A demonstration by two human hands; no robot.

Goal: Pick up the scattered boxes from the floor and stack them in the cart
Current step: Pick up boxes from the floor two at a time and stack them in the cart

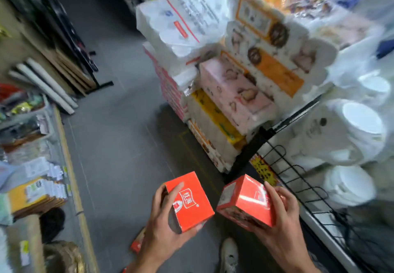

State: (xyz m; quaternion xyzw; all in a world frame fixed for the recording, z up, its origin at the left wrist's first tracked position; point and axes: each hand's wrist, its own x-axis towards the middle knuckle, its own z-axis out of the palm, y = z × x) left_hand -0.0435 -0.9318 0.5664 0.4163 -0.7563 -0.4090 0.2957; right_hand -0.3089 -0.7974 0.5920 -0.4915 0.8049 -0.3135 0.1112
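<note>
Grey shop floor (119,136), an aisle between shelving on the left and a wire rack (298,179) of white plates on the right; wrapped tissue packs (230,85) are piled beyond. Left hand (164,225) grips one red box (189,200), fingers (170,194) curled over its near edge and thumb beneath. Right hand (281,217) grips a second red box (245,202) the same way, tilted, its fingers spread across the right face. Both boxes are lifted clear of the floor and sit just beside each other, corners nearly touching. Another red box (136,243) lies on the floor below the left wrist, partly hidden. No cart can be seen, so nothing shows as stacked. Judged stage: pick-up under way, with carrying, stacking and at least one more box left.
</note>
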